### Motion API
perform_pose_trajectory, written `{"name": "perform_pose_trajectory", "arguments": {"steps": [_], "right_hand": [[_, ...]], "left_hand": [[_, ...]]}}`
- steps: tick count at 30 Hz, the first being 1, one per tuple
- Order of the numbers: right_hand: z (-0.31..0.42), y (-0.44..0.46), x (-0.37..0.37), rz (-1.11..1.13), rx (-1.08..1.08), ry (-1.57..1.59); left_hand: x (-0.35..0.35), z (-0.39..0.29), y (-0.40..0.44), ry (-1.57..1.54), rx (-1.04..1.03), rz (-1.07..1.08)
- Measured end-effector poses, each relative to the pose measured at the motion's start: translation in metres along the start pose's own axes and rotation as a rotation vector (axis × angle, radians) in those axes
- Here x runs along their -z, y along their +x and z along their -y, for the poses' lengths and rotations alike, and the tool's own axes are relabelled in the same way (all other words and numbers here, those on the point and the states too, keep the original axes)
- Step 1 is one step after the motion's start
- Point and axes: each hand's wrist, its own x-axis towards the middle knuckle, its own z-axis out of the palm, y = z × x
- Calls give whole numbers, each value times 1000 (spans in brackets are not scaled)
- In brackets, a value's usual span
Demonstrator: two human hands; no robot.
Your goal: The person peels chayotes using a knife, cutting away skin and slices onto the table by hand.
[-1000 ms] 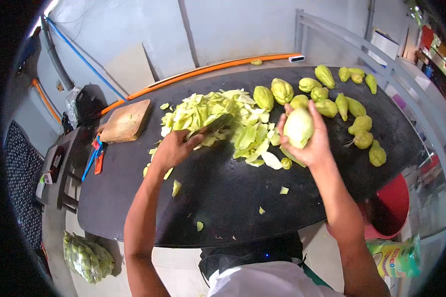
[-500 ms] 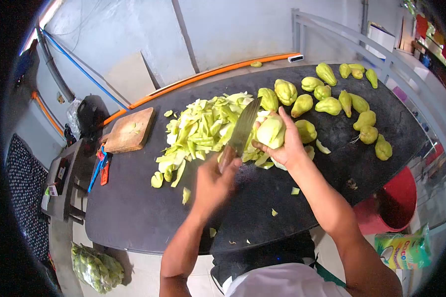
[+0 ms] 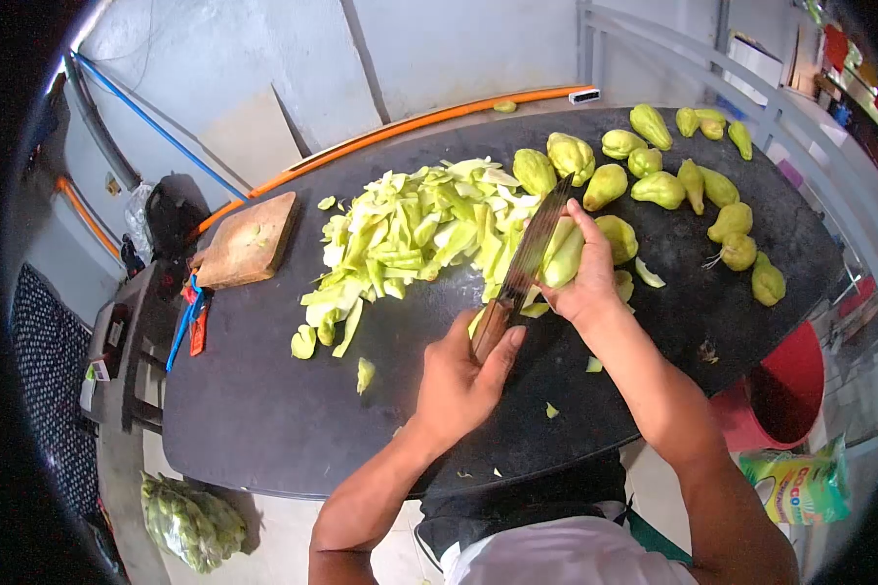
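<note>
My left hand [image 3: 461,378] is closed round the wooden handle of a large knife [image 3: 532,249], its broad blade slanting up and to the right. In my right hand [image 3: 590,273] is a pale green chayote [image 3: 562,252]; the blade lies across its left side and hides part of it. Left of the knife spreads a big heap of cut chayote pieces [image 3: 410,229] on the dark table [image 3: 273,409]. Beyond and to the right of my right hand, several whole chayotes [image 3: 659,190] lie scattered.
A wooden chopping board [image 3: 247,244] sits at the table's left edge, near a blue and red tool [image 3: 187,322]. A red bin [image 3: 790,390] and a green printed bag [image 3: 800,483] stand at the right. On the floor at left is a filled plastic bag [image 3: 193,525].
My left hand has moved right and the knife with it, the blade now overlapping the chayote. My right hand has shifted slightly right, and the chayote is turned. The camera view has shifted a little.
</note>
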Motion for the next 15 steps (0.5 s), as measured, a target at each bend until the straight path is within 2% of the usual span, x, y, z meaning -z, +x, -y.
{"name": "perform_pose_trajectory", "arguments": {"steps": [15], "right_hand": [[2,-4,-4,88,127,94]], "left_hand": [[2,-2,-2,-87,83,-36]]}}
